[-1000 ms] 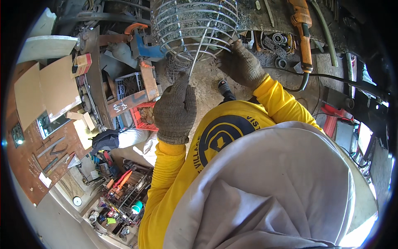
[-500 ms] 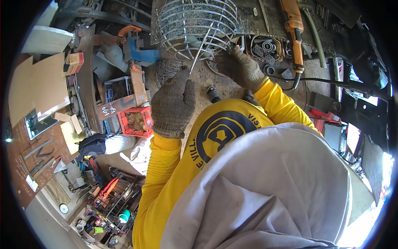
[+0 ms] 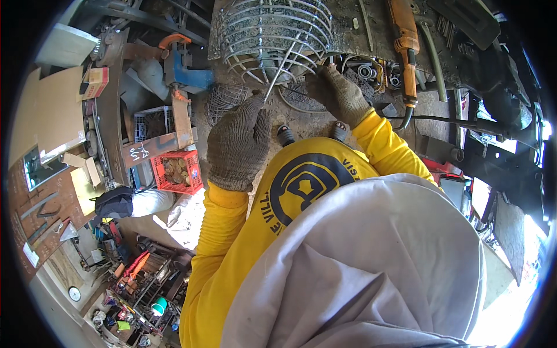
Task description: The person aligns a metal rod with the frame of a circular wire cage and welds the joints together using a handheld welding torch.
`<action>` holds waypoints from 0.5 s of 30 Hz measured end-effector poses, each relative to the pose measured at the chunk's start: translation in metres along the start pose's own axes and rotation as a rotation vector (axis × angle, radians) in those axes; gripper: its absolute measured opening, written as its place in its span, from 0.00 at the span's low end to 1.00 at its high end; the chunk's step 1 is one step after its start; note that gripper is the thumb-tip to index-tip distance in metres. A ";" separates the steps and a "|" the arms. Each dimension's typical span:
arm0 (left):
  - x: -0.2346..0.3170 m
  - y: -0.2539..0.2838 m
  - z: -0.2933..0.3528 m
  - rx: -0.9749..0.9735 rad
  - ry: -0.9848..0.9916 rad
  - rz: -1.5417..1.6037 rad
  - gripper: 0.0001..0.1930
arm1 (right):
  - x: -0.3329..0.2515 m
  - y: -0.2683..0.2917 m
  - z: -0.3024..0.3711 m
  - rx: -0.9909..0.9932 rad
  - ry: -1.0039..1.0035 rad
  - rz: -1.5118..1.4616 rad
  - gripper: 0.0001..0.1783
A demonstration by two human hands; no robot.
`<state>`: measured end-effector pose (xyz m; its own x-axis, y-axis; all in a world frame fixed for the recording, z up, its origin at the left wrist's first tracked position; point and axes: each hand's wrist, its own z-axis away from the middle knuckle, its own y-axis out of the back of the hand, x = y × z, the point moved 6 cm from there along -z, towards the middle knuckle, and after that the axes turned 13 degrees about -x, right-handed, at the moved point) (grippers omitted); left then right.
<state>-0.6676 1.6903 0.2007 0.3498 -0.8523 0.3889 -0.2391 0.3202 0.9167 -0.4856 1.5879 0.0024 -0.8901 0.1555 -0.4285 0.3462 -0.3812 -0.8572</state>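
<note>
A round cage of bent metal rods (image 3: 243, 33) lies on its side at the edge of the worktable. My left hand (image 3: 237, 145), in a grey knit glove, is closed on the near end of a straight metal rod (image 3: 284, 65). This rod slants up and away across the cage's near bars. My right hand (image 3: 342, 97), gloved alike, is at the cage's lower right edge with its fingers bent inward. Its fingertips seem to meet a bar there, but the grip itself is hidden.
An orange angle grinder (image 3: 405, 43) with a black cable lies right of the cage. Below the table edge is a bin of metal rings (image 3: 366, 72). A blue clamp (image 3: 188, 74), a wire basket (image 3: 223, 101) and a red crate (image 3: 177, 173) stand on the left.
My view has shifted slightly, so the crates and shelves on the left sit farther left and my sandals show more. Both hands keep nearly the same places at the cage.
</note>
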 end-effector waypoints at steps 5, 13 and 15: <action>0.001 0.002 -0.001 0.005 -0.016 0.000 0.12 | -0.004 -0.012 -0.003 -0.007 0.010 0.031 0.20; 0.002 0.001 -0.003 -0.025 0.008 0.037 0.12 | 0.005 -0.013 -0.003 -0.075 -0.045 0.092 0.22; 0.000 0.000 -0.002 -0.018 0.000 0.035 0.12 | 0.014 -0.013 -0.005 -0.140 -0.100 0.066 0.23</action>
<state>-0.6655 1.6915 0.2009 0.3417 -0.8405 0.4205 -0.2352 0.3568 0.9041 -0.5010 1.5992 0.0058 -0.8868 0.0403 -0.4604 0.4363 -0.2557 -0.8627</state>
